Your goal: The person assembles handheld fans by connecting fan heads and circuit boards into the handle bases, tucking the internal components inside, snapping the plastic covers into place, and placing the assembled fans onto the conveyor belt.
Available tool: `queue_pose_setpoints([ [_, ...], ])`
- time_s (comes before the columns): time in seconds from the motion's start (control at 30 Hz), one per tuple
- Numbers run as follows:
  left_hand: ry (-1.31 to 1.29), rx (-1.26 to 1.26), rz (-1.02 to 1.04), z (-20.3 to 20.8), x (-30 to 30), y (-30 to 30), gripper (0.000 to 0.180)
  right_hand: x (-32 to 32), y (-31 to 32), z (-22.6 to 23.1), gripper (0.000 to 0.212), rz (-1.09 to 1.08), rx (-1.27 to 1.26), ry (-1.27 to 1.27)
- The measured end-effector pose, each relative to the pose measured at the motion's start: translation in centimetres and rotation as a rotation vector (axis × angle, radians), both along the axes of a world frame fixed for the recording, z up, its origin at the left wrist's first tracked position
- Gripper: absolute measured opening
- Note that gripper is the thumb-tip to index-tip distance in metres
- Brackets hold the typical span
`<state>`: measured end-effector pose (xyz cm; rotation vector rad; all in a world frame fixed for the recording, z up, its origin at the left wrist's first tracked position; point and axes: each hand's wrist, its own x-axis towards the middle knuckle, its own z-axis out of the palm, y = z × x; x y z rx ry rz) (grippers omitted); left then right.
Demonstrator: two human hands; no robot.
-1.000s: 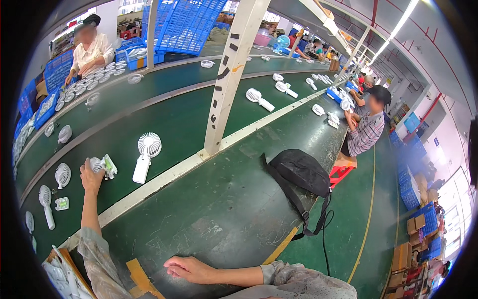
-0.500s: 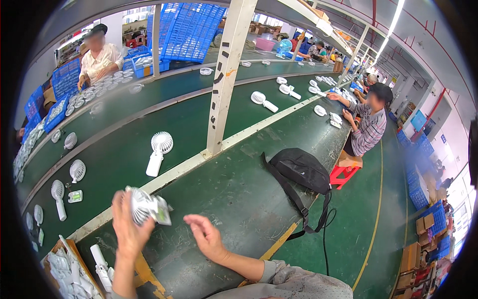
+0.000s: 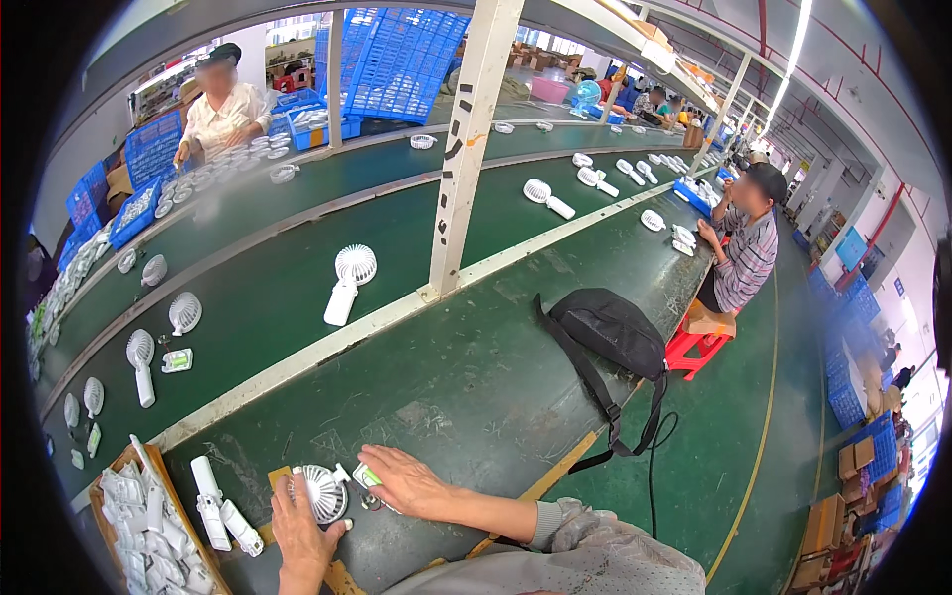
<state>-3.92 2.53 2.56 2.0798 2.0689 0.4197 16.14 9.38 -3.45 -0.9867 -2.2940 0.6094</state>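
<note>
On the green workbench in front of me lies a round white fan head point(image 3: 325, 494) with a slatted grille. My left hand point(image 3: 303, 540) grips its near side, fingers on the left and thumb on the right. Just to the right, my right hand point(image 3: 409, 482) is closed over a small white housing piece with a green part point(image 3: 366, 475); its palm hides much of it. Small metal bits show below the right fingers, too small to name. Left of my left hand lie white handle parts point(image 3: 210, 496).
A cardboard box of white plastic parts point(image 3: 149, 516) stands at the near left. White handheld fans point(image 3: 352, 283) lie on the green conveyor point(image 3: 268, 327) beyond a pale rail. A black bag point(image 3: 610, 332) and a post point(image 3: 466, 169) stand ahead. Co-workers sit right and far left.
Both hands have come down to the bench. The fan head, held up in my left hand before, now rests there, and my right hand has closed on the white piece with green. The view has shifted slightly.
</note>
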Motion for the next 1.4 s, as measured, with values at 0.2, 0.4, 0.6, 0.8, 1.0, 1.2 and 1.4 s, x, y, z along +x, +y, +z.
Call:
queue_pose_setpoints([
  [0.2,-0.005,0.066,-0.068,1.9,-0.8,0.0,0.075,0.6,0.4,3.1,0.048,-0.165,-0.263,-0.135],
  [0.4,-0.012,-0.167,-0.006,2.9,-1.4,-1.0,0.052,2.1,2.0,2.4,0.035,-0.363,-0.725,0.24],
  [0.6,-0.527,-0.176,0.131,2.7,-2.2,-0.7,0.044,3.4,2.1,1.9,0.028,-0.181,-1.201,1.065],
  [0.8,-1.274,-0.005,0.187,1.7,-2.8,-0.2,0.046,3.6,1.4,1.0,0.031,-0.287,-1.083,1.042],
  [1.0,-1.256,0.031,0.239,-0.1,-2.4,0.7,0.047,3.8,0.0,1.9,0.048,-0.185,-0.055,0.109],
  [1.2,-1.061,-0.025,0.235,-1.5,-2.5,0.9,0.055,3.3,-0.6,1.9,0.044,0.2,-0.119,-0.185],
  [1.4,-0.813,-0.103,0.121,-0.9,-3.2,0.8,0.068,4.1,-0.1,3.0,0.038,0.234,-0.046,-0.259],
])
